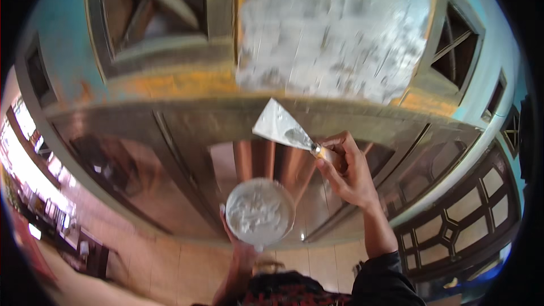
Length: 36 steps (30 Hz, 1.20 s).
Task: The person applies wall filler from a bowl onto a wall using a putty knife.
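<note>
My right hand (pixel 348 175) grips the handle of a wide metal putty knife (pixel 279 126), its blade raised and coated with pale white paste. Below and left of it, my left hand (pixel 238 238) holds a round pale container (pixel 259 232) of white, lumpy paste (pixel 255 211), its fingers partly hidden behind the rim. Above the knife is a large rough patch (pixel 331 28) of whitish filler on the wall, bordered along the bottom by yellow-orange paint.
Dark framed vents with crossed bars (pixel 156 0) (pixel 453 45) flank the patch on the turquoise wall. Below are brown framed glass panels (pixel 122 175) and a tiled floor (pixel 187 266). A paned door or window (pixel 470 215) is at right, dark furniture (pixel 85 252) at lower left.
</note>
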Motion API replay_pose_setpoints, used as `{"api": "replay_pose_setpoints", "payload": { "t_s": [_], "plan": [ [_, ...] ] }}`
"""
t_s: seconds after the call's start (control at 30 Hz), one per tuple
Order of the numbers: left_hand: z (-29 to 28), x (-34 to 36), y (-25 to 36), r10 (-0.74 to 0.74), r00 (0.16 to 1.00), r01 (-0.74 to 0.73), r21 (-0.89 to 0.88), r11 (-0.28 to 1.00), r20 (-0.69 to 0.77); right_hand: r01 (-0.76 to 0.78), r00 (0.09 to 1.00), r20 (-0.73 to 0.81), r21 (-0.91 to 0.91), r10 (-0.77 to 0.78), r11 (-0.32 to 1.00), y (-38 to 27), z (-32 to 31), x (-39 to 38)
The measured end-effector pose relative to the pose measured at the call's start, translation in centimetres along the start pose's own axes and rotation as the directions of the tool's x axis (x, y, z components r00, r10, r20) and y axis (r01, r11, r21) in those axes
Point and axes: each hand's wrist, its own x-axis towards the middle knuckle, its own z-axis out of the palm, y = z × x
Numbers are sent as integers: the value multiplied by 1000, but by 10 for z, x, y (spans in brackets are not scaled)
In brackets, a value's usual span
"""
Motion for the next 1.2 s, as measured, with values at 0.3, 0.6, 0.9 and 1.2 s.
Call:
{"api": "replay_pose_setpoints", "payload": {
  "t_s": [0.3,0.6,0.9,1.2],
  "plan": [
    [-5,-11,-7,-125,972,92,-166,982,-201,-54,844,508,-243,174,969,59,-19,-64],
    [-5,-18,-21,-230,940,166,-253,953,-251,199,798,602,-291,17,936,67,-59,-71],
    [5,-16,-22,-304,928,229,-315,921,-216,164,834,551,-315,39,935,65,-99,-54],
    [5,-20,-27,-290,936,251,-198,948,-200,18,761,606,-379,234,925,33,-68,-29]
  ]
}}
